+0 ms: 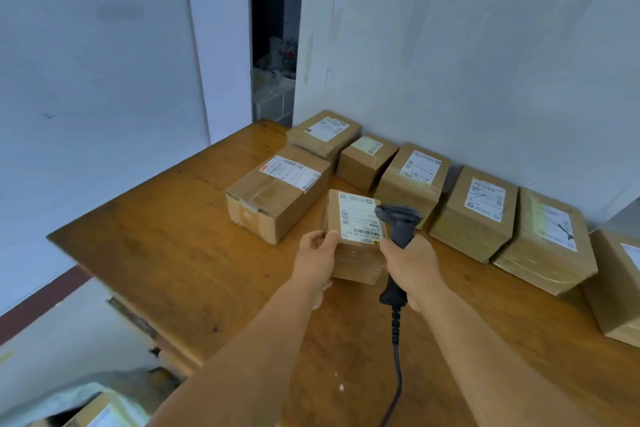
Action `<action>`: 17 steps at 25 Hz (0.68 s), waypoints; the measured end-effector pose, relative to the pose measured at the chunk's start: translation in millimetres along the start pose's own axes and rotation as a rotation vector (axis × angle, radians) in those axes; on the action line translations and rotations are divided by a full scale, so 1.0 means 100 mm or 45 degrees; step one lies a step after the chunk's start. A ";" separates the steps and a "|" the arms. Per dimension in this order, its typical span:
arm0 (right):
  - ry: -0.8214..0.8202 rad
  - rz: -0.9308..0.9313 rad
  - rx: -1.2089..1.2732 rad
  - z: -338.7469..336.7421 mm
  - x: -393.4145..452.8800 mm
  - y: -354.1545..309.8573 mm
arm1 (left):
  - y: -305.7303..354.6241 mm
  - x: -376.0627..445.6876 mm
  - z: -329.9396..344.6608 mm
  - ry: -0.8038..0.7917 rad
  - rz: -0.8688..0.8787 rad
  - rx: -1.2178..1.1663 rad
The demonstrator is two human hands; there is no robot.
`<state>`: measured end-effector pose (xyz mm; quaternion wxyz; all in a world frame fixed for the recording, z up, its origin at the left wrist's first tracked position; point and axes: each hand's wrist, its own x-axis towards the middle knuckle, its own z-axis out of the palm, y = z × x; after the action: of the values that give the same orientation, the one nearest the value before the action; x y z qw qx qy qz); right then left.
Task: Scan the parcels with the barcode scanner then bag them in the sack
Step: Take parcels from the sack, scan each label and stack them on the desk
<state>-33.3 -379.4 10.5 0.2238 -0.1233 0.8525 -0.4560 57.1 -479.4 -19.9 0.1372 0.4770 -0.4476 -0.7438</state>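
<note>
The left hand [317, 255] grips a small cardboard parcel [353, 239] by its left edge, thumb on top and fingers curled underneath, holding it tilted up over the middle of the wooden worktop [166, 243]. The parcel is a plain brown box, its lower side wrapped in clear glossy tape. A white shipping label [358, 217] covers most of its upper face, with barcodes printed along the left edge and near the bottom, and a small yellow mark at the lower corner.

The right hand [412, 265] is clamped round the handle of a dark grey barcode scanner [398, 222]. The scanner's head sits just over the right part of the label, facing it, and its black cable [396, 367] hangs down from the handle toward the near edge.

Behind, more brown parcels [474, 211] with white labels stand in a row along the white wall, and a larger box [277, 194] lies just left of the held one. At the lower left corner, another labelled box [100, 412] lies inside a pale sack [59, 399] below the worktop.
</note>
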 end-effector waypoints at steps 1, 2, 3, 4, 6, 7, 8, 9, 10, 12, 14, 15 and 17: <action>-0.020 -0.027 -0.002 -0.03 -0.13 0.05 | -0.08 -0.16 -0.04 0.034 0.038 -0.033; -0.049 -0.059 -0.009 -0.07 -0.29 0.10 | -0.18 -0.33 -0.08 0.073 0.064 -0.065; -0.087 -0.093 -0.001 -0.09 -0.45 0.14 | -0.26 -0.51 -0.13 0.112 0.082 -0.099; -0.138 -0.125 0.005 -0.11 -0.64 0.19 | -0.37 -0.73 -0.21 0.159 0.092 -0.134; -0.233 -0.181 0.006 -0.09 -1.00 0.28 | -0.57 -1.11 -0.38 0.249 0.093 -0.199; -0.285 -0.201 0.011 -0.06 -1.19 0.33 | -0.69 -1.29 -0.50 0.294 0.098 -0.226; -0.338 -0.215 0.010 -0.02 -1.36 0.36 | -0.80 -1.43 -0.63 0.332 0.114 -0.250; -0.395 -0.237 -0.009 0.06 -1.55 0.37 | -0.91 -1.59 -0.79 0.379 0.136 -0.288; -0.452 -0.263 -0.035 0.14 -1.72 0.38 | -1.01 -1.72 -0.95 0.427 0.158 -0.329; -0.562 -0.329 -0.077 0.38 -2.06 0.40 | -1.20 -1.96 -1.31 0.542 0.183 -0.385; -0.673 -0.384 -0.119 0.66 -2.41 0.42 | -1.40 -2.18 -1.71 0.659 0.211 -0.441; -0.714 -0.404 -0.137 0.82 -2.57 0.44 | -1.51 -2.29 -1.90 0.709 0.217 -0.470; -0.799 -0.435 -0.215 1.13 -2.90 0.49 | -1.79 -2.45 -2.30 0.783 0.194 -0.522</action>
<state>274.3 -314.0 -7.1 0.3842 -0.4158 0.7440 -0.3549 412.5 -347.3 -51.5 0.4127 0.6060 -0.2615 -0.6278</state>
